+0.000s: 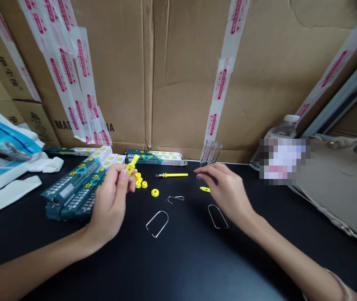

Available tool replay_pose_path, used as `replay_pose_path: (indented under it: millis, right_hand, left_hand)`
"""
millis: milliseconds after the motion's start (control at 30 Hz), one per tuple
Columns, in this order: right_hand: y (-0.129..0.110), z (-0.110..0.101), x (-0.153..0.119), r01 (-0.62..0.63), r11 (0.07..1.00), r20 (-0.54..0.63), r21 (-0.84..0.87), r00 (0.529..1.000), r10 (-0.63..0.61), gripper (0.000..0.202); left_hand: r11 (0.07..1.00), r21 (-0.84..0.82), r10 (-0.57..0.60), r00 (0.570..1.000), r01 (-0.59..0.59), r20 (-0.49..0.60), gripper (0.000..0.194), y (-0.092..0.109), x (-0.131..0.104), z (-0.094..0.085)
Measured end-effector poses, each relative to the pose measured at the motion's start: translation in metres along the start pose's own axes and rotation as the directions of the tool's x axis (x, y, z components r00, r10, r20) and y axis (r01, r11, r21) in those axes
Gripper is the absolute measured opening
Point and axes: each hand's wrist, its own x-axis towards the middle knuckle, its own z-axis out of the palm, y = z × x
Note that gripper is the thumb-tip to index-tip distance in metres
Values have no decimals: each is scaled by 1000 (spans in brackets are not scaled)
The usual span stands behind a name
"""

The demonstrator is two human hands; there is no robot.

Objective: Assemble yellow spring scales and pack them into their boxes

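My left hand [111,205] pinches a flat yellow plastic piece [131,165] with a small hole, raised above the table. Just behind and to the right of those fingers lie several yellow plastic rings [138,180], with another yellow ring [155,192] apart. My right hand [224,188] has thumb and forefinger together on what looks like a small bent wire [198,176], mostly hidden. Under that hand sits a yellow-green plastic piece [205,189]. Between the hands are a yellow rod with a spring end [175,175], a wire hook [176,198] and a U-shaped wire [157,224]; another U-shaped wire [218,216] is nearer the right wrist.
Dark green printed boxes [72,188] are stacked at the left, and another box [156,158] lies at the back. Clear plastic tubes [210,153] stand against the cardboard wall [184,83]. A bottle [287,125] and a beige bag [341,179] are at the right; blue-white packaging [6,146] is far left.
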Motion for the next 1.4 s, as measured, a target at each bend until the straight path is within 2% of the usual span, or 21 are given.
replay_pose_path:
  millis: [67, 167, 267, 367, 567, 667, 933, 1400]
  right_hand:
    - [-1, -12, 5, -17, 1000, -99, 1, 995, 17, 18]
    - [1, -23, 10, -74, 997, -173, -24, 983, 69, 14]
    - [6, -28, 10, -139, 990, -186, -16, 973, 133, 13]
    - [10, -30, 11, -173, 985, -178, 9, 969, 171, 14]
    - [15, -36, 14, -160, 986, -213, -36, 966, 149, 19]
    - [17, -38, 15, -162, 984, -224, -75, 964, 142, 17]
    - [18, -39, 16, -199, 980, -220, 15, 955, 198, 14]
    - [16, -40, 16, -176, 984, -238, 15, 955, 175, 17]
  left_hand:
    - [996, -84, -26, 998, 22, -51, 20, 3, 4, -2]
    - [976, -200, -97, 994, 83, -57, 18, 6, 11, -3]
    - [947, -289, -155, 987, 138, -38, 17, 7, 19, -4]
    - [931, -339, -165, 985, 137, -54, 17, 6, 26, -8]
    - [894, -427, -169, 985, 135, -44, 18, 7, 34, -13]
    - [887, -441, -164, 986, 134, -31, 18, 9, 34, -14]
    - [883, -463, -110, 993, 77, -44, 19, 13, 35, -17]
    - [882, -437, -182, 983, 175, 26, 19, 10, 24, -9]
